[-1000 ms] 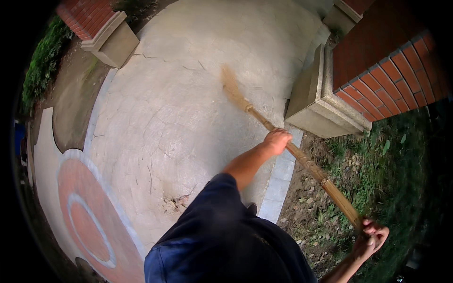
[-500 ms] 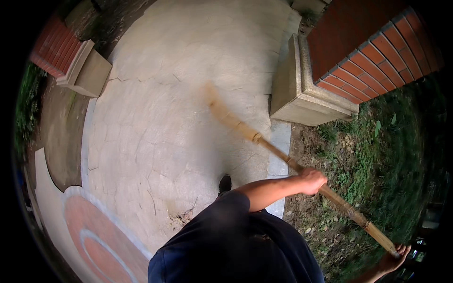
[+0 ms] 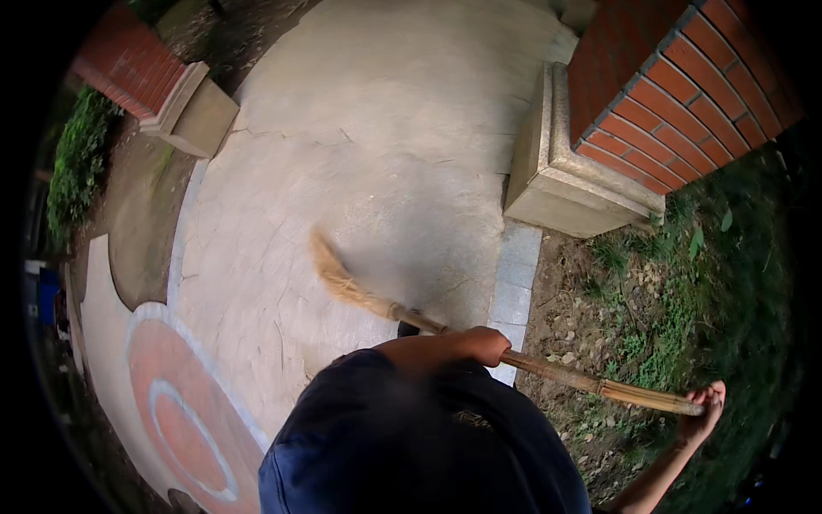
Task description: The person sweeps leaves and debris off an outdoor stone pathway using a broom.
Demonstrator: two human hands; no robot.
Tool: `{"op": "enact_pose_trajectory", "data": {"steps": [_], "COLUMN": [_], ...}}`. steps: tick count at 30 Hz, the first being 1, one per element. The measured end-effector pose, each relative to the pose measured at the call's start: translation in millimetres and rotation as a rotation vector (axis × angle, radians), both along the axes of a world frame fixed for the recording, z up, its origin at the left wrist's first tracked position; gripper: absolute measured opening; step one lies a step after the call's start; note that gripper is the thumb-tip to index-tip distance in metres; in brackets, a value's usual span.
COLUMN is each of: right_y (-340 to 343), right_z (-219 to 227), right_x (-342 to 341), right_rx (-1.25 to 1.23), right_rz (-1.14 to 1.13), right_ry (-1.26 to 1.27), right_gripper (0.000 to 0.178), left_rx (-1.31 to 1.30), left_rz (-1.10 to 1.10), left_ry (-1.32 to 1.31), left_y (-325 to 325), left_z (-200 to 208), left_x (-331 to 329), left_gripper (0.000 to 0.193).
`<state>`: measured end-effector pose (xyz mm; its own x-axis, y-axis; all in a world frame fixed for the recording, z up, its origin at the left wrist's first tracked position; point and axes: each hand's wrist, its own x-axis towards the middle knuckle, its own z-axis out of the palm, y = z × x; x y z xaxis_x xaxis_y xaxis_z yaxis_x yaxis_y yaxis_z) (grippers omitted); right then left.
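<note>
A straw broom [image 3: 342,284] with a long bamboo handle slants across the view, its bristle end over the pale paving on the left. My left hand [image 3: 488,345] is closed round the handle at about its middle, in front of my body. Out to the right, my right hand [image 3: 706,407] is closed at the handle's far end, fingers curled over its tip. The bristles are slightly blurred. Whether they touch the paving I cannot tell.
Pale stone paving [image 3: 385,111] runs ahead between a right brick pillar [image 3: 685,103] and a left brick pillar [image 3: 137,68], both on stone bases. Soil and grass [image 3: 634,317] border the right. A red circular paving pattern [image 3: 171,377] lies at lower left.
The broom's bristle end has swung left and nearer to me. My left hand has moved left and closer to my body; my right hand has risen in the picture with the handle's end.
</note>
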<state>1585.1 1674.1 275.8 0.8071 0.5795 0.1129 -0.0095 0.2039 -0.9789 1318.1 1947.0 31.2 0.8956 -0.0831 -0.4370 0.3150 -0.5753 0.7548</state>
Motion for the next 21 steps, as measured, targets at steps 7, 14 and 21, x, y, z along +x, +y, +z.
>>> {"op": "enact_pose_trajectory", "data": {"steps": [7, 14, 21], "right_y": [-25, 103, 157], "right_z": [4, 7, 15], "right_x": [73, -27, -21], "right_rx": [0.198, 0.017, -0.015], "right_rz": [0.037, 0.218, 0.487], "right_ry": [0.020, -0.186, -0.070], "right_gripper": [0.028, 0.027, 0.027], "left_rx": [0.135, 0.379, 0.308], "left_rz": [0.159, 0.549, 0.652], "left_ry": [-0.068, -0.294, -0.117], "left_y": [5, 115, 43], "left_z": [39, -18, -15], "left_x": [50, 12, -65], "left_gripper": [0.015, 0.014, 0.018]}}
